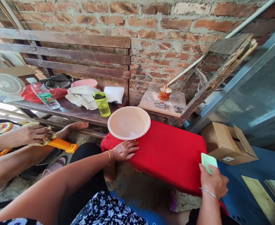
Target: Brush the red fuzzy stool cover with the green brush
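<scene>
My left hand [126, 150] lies flat with fingers stretched out on the red cloth [170, 150], which covers a low bench-like surface in front of me. Just beyond its fingertips stands a wide pale basin [129, 123] with what looks like shallow water in it. At the right end of the cloth, my right hand [214, 181] is closed around a pale green rounded block [208, 162]. The block's underside is hidden, so its exact kind does not show.
A wooden bench [76, 114] bears a green bottle [102, 104], a water bottle [46, 97], white cloth [82, 97] and a fan [7, 83]. A small table [149, 97] carries padlocks [161, 105] and a cup [164, 93]. Another person's hand [33, 134] grips a cloth near an orange part. A cardboard box [226, 143] sits right.
</scene>
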`<action>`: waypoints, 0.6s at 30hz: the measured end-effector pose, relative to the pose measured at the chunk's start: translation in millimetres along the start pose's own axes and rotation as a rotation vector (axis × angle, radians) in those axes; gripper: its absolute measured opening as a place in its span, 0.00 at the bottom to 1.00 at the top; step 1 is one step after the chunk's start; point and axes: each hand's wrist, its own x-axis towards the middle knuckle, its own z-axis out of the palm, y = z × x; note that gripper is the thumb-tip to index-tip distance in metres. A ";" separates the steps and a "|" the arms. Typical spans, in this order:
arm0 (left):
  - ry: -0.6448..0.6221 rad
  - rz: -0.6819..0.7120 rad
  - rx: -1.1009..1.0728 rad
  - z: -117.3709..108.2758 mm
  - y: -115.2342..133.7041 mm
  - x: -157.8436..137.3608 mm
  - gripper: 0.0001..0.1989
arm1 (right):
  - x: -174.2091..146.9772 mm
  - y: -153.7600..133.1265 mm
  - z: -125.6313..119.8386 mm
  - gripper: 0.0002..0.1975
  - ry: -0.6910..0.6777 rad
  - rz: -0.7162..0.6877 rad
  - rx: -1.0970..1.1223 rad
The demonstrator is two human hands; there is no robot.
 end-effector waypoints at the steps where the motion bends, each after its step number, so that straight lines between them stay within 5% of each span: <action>1: 0.004 0.000 -0.003 0.3 0.2 0.1 0.21 | 1.8 2.7 -1.5 0.30 0.018 0.037 0.039; 3: 0.015 -0.004 -0.007 0.2 0.7 0.2 0.21 | -13.4 -12.5 3.1 0.30 -0.011 -0.029 0.176; 6: 0.019 -0.009 -0.004 -2.5 1.3 0.7 0.21 | -64.3 -67.0 22.2 0.24 -0.187 -0.379 0.388; 10: -0.025 -0.007 0.014 -6.9 1.2 1.7 0.21 | -100.5 -110.8 37.0 0.16 -0.298 -0.720 0.324; 12: -0.040 -0.010 0.013 -7.2 1.0 2.0 0.21 | -84.2 -94.5 31.5 0.16 -0.270 -0.652 0.224; 18: -0.012 -0.010 -0.015 -6.1 2.1 1.4 0.21 | 1.0 5.5 -4.7 0.27 -0.042 -0.047 -0.077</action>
